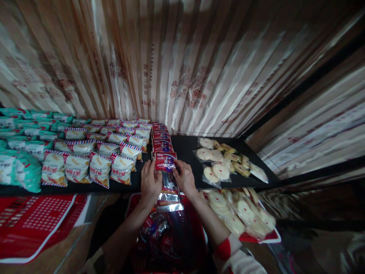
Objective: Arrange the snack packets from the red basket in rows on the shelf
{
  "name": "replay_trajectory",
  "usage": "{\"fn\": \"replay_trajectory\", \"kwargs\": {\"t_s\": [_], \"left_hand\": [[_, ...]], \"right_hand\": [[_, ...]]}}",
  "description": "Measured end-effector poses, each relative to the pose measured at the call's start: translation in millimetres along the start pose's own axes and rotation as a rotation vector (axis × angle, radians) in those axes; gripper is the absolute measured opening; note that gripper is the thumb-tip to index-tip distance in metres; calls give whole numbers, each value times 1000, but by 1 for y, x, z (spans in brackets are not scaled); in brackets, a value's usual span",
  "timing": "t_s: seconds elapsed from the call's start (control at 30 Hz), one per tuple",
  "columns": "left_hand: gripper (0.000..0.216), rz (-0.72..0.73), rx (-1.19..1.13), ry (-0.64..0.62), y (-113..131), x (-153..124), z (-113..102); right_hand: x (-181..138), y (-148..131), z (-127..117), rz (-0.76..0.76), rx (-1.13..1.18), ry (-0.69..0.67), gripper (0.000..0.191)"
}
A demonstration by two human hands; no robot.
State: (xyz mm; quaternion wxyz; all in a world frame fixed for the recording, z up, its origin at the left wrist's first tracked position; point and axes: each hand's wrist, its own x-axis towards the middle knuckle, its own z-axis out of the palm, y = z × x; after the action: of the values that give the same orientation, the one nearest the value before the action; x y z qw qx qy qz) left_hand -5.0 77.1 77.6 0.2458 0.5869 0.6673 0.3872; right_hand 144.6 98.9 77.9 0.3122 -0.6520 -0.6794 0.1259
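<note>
My left hand point(150, 183) and my right hand point(184, 178) both grip a red and silver snack packet point(167, 179) at the front edge of the black shelf point(185, 146). Each hand pinches one side of the packet, and its silver lower half hangs over the shelf's edge. Behind it runs a row of matching red packets point(160, 139) toward the wall. Beneath my forearms sits a red basket point(171, 236) holding more of the red packets.
White and red snack bags point(99, 152) fill the shelf to the left, with teal bags point(19, 152) beyond them. Clear bags of round biscuits point(219, 160) lie on the shelf at right, more in a tray point(242, 217) below. A red crate point(34, 224) stands lower left.
</note>
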Motion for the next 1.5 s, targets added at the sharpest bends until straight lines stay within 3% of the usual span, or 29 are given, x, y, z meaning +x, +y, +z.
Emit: {"fn": "replay_trajectory", "kwargs": {"t_s": [0.1, 0.2, 0.5, 0.73, 1.07, 1.5], "left_hand": [[54, -107, 8, -122, 1, 27, 11], [55, -104, 25, -179, 2, 39, 16], [58, -2, 112, -101, -1, 31, 29], [58, 13, 95, -104, -4, 33, 30], [59, 20, 53, -107, -2, 36, 36], [61, -30, 71, -160, 1, 37, 31]], "right_hand": [[2, 4, 2, -7, 9, -14, 39], [5, 8, 3, -13, 30, -38, 39], [11, 13, 6, 1, 88, -76, 39], [22, 11, 8, 5, 93, -22, 40], [47, 16, 20, 114, 220, -199, 56], [49, 13, 19, 133, 212, -204, 56]]}}
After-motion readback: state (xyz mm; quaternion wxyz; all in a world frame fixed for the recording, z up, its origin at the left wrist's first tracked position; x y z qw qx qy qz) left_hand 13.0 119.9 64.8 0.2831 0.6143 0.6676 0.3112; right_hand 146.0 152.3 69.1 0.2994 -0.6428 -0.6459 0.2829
